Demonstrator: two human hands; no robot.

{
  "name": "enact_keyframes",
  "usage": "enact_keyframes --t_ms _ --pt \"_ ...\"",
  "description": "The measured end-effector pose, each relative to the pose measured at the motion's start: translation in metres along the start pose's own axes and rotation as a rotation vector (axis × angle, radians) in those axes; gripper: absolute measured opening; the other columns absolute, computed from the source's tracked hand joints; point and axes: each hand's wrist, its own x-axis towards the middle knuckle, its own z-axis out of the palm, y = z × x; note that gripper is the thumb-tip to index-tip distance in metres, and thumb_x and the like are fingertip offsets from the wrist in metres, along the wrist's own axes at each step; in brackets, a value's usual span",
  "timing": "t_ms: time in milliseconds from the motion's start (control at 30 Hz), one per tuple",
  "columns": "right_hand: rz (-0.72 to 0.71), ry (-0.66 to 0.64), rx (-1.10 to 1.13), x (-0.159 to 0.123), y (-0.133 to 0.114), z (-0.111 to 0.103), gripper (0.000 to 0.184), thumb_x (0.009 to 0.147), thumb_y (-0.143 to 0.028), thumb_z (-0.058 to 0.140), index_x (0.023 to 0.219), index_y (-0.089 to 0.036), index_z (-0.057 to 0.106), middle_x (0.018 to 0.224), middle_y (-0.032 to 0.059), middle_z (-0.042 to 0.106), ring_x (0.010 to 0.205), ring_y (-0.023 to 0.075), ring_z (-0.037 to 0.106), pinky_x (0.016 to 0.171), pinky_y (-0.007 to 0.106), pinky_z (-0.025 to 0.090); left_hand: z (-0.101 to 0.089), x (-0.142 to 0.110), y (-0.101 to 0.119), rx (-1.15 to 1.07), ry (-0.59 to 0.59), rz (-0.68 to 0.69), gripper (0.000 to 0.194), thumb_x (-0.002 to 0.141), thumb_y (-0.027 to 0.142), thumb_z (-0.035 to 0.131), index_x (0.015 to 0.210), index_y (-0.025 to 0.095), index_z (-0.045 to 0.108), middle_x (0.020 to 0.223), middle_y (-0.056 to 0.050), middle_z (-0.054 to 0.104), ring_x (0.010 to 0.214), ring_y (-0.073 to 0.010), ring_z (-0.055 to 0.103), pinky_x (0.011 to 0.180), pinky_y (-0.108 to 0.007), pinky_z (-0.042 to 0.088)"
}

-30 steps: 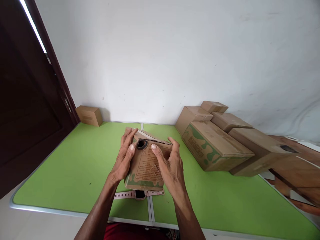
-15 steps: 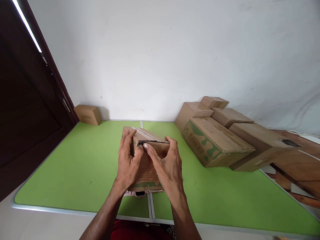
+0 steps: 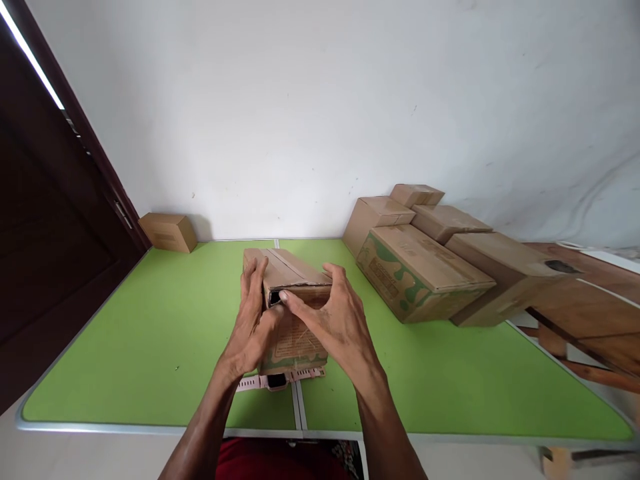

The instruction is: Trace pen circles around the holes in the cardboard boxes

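Observation:
A brown cardboard box (image 3: pixel 300 347) with green print stands on the green table in front of me. At the near upper edge of the box a dark gap shows on the left, under the top flap. My left hand (image 3: pixel 253 320) grips the box's left side, its thumb just below that gap. My right hand (image 3: pixel 337 313) holds the right side, with its thumb reaching across to the edge of the gap. A smartwatch with a pink strap (image 3: pixel 277 381) lies on the table just in front of the box, partly hidden behind my left wrist.
Several closed cardboard boxes (image 3: pixel 435 257) are grouped at the right back against the white wall. A small cardboard box (image 3: pixel 167 232) sits at the far left corner of the green table (image 3: pixel 150 347), near a dark door. Wooden furniture (image 3: pixel 590 320) stands beyond the right edge.
The gap at the box's near upper edge has widened and shows a dark inside. My right hand has shifted slightly rightward. More of the pink watch strap is visible, and the view has shifted a little.

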Motion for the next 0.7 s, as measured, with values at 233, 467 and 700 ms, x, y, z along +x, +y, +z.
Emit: enact_keyframes --t_ms 233,467,700 --pt "-0.034 -0.016 -0.070 0.028 0.007 -0.021 0.107 0.070 -0.084 0.067 0.147 -0.011 0.055 0.143 0.0285 0.071 0.132 0.0479 0.068 0.107 0.062 0.056 -0.017 0.021 0.001 0.365 -0.313 0.310 0.160 0.076 0.071 0.094 0.173 0.041 -0.029 0.187 -0.021 0.001 0.172 -0.0545 0.003 0.132 -0.086 0.016" --pt "-0.120 -0.056 -0.143 0.044 -0.002 -0.022 0.102 0.076 -0.082 0.063 0.146 -0.009 0.057 0.148 0.0302 0.067 0.134 0.0496 0.066 0.103 0.058 0.056 -0.041 0.042 -0.026 0.284 -0.289 0.269 0.133 0.081 0.085 0.080 0.180 0.043 0.002 0.180 -0.020 0.019 0.166 -0.0563 0.018 0.126 -0.090 0.027" --pt "-0.152 -0.145 -0.205 0.046 -0.016 -0.019 0.106 0.080 -0.084 0.062 0.153 -0.008 0.053 0.155 0.0303 0.063 0.135 0.0477 0.066 0.106 0.059 0.056 -0.023 0.038 -0.047 0.126 -0.051 0.310 0.112 0.083 0.084 0.079 0.171 0.037 0.027 0.169 -0.016 0.036 0.161 -0.0483 0.032 0.131 -0.079 0.028"
